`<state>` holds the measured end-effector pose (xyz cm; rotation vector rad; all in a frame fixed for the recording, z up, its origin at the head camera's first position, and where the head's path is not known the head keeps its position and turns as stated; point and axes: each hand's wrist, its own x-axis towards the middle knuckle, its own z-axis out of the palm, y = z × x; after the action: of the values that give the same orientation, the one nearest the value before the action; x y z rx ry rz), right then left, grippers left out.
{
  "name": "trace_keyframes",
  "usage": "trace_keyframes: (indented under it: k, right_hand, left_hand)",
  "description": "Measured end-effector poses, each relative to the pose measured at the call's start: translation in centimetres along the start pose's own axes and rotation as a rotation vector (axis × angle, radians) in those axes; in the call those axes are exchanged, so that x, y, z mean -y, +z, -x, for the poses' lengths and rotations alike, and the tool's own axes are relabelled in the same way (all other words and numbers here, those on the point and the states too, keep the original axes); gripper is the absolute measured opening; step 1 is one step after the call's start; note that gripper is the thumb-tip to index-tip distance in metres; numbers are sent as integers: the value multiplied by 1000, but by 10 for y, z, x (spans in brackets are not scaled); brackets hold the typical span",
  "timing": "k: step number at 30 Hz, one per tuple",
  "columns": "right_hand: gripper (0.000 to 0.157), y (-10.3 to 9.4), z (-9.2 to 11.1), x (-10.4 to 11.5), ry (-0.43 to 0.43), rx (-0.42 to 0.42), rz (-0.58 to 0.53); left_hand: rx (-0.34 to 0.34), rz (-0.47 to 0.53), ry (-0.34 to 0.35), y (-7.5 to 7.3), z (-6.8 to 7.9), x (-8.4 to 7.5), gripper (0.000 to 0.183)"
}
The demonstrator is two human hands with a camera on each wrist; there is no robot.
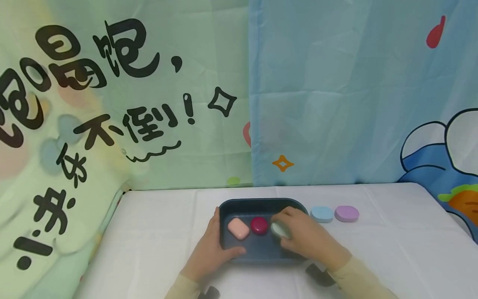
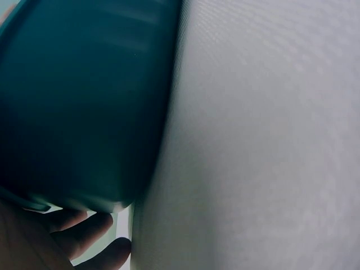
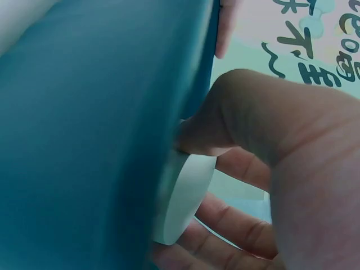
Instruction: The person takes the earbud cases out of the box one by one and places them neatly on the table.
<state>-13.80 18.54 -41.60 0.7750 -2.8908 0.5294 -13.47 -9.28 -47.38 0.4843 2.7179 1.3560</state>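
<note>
Two blocks lie loose inside the dark blue tray: a pink rounded block toward its left end and a red round block near its middle, neither touched by a hand. A third, the pale green block, sits within the right part of the tray, pinched narrowly between the thumb and fingers of the right hand; whether it touches the tray floor I cannot tell. The left hand is spread wide against the tray's left end, thumb at its near side. Beyond the tray's right end lie a blue oval block and a purple oval block, side by side. Judged from this, handling of the pale green block is unfinished, while the outer pair appears untouched.
</note>
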Motion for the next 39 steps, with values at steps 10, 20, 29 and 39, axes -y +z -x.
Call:
trace_keyframes:
  k: [10,20,29,39]
  right_hand:
    - [43,-15,4,-8,18,30,-35]
    - [42,-23,14,-22,-55,-56,46]
    - [45,-32,22,-30,-100,-147,67]
    - [50,-46,27,-39,-81,-137,102]
  left_hand:
    - [-3,0,-6,2,-2,3,124]
    - [-11,6,4,3,-1,7,124]
    - [-9,0,-1,3,-1,6,125]
    - [-8,9,7,2,-1,5,124]
